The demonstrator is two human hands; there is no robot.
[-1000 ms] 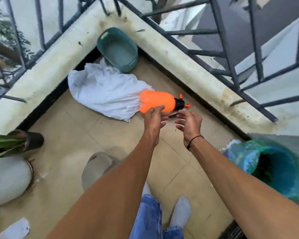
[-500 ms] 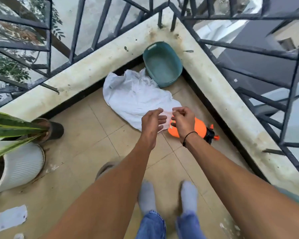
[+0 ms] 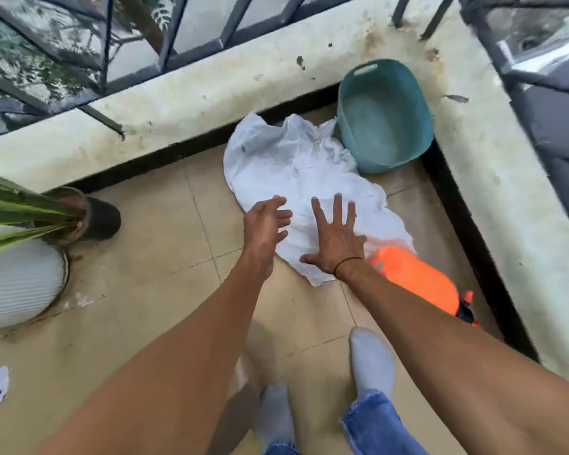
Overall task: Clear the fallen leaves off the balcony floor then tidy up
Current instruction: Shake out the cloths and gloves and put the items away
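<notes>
No leaves showing on the floor anywhere I can see, so this looks like the tidy-up part. The thing in play is the white cloth [image 3: 296, 178], lying crumpled on the tiles right under and ahead of both hands. The right hand [image 3: 337, 239] is over its near end with fingers spread wide, holding nothing; can't tell if the palm is actually pressing down or just above it. The left hand [image 3: 265, 224] is just to the side of it at the cloth's edge, fingers loose and slightly apart, also holding nothing.

Just behind the right wrist is the orange spray bottle [image 3: 418, 279], lying on its side with the cloth's end touching or draped over it. Beyond the fingertips, in the corner, is the teal basin [image 3: 383, 116], with the cloth's far edge right up against it.

What could go wrong, I'd guess: gathering the cloth could drag the bottle along and roll it, since the two overlap. Also a one-end grab would leave the rest trailing on the floor.
</notes>
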